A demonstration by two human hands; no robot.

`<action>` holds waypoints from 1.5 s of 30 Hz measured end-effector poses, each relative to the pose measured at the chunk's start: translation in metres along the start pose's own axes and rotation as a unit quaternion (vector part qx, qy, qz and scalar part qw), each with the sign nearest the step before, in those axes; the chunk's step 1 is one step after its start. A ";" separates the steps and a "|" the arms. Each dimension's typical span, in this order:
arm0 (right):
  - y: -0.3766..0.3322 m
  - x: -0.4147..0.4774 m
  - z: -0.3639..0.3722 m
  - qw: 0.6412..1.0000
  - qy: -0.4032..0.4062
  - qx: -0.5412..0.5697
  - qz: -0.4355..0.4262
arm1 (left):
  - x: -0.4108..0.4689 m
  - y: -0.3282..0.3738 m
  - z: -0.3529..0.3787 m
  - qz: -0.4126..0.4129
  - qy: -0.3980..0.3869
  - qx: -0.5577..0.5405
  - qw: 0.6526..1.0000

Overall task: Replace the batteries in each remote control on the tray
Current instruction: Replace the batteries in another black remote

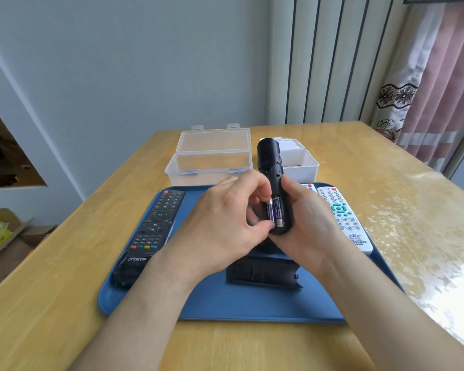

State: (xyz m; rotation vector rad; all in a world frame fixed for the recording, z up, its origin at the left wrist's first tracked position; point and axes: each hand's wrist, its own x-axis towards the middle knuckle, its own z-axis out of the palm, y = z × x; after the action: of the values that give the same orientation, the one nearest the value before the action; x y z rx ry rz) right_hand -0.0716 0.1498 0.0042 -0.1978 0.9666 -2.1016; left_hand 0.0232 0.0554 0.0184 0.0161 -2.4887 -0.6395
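Note:
My right hand (304, 220) holds a black remote (269, 162) upright above the blue tray (212, 301), back side toward me, battery bay uncovered. Two purple batteries (274, 212) sit in the bay. My left hand (225, 223) pinches the left battery with thumb and fingers. The remote's black battery cover (263, 273) lies on the tray below my hands. A long black remote (152, 234) lies face up on the tray's left side. A white remote (346, 218) lies on the right side, and the tip of another white remote (307, 186) shows behind my right hand.
Behind the tray, a clear plastic box (209, 156) stands with its lid open. A white box (300, 162) sits to its right, partly hidden by the held remote. The wooden table (78, 263) borders a wall at the back and a curtain at right.

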 end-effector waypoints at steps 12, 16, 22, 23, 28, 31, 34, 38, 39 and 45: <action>-0.007 -0.013 0.005 0.983 -0.052 -0.173 -0.019 | 0.003 -0.004 0.001 0.016 0.093 0.089 0.992; -0.014 -0.015 0.001 0.960 -0.062 -0.273 -0.019 | 0.000 -0.006 -0.007 -0.004 0.035 0.158 0.987; -0.019 -0.010 -0.004 0.971 -0.116 -0.201 -0.062 | 0.005 -0.017 -0.014 -0.094 0.067 0.046 0.992; -0.017 -0.009 -0.005 0.968 -0.112 -0.210 -0.078 | 0.006 -0.017 -0.012 -0.114 0.067 0.012 0.991; -0.011 -0.010 -0.001 0.942 -0.084 -0.293 -0.142 | 0.008 -0.011 -0.005 -0.222 0.064 -0.273 0.934; -0.008 -0.011 0.003 0.949 -0.083 -0.270 -0.140 | 0.008 -0.007 -0.001 -0.233 0.083 -0.325 0.913; -0.005 -0.012 0.006 0.954 -0.078 -0.254 -0.138 | 0.008 -0.004 0.004 -0.242 0.107 -0.371 0.890; -0.004 -0.015 0.008 0.963 -0.065 -0.228 -0.133 | 0.007 -0.004 0.012 -0.224 0.112 -0.389 0.887; -0.005 -0.016 0.009 0.968 -0.062 -0.212 -0.122 | 0.007 -0.004 0.013 -0.209 0.107 -0.385 0.893; -0.013 -0.014 0.010 0.989 -0.037 -0.128 -0.068 | 0.005 0.000 0.015 -0.121 0.121 -0.275 0.946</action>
State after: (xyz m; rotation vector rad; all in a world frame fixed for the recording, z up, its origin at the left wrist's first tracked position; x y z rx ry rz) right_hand -0.0658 0.1588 0.0227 -0.4802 1.2071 -2.0706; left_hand 0.0112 0.0618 0.0098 0.1811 -2.0147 -1.3316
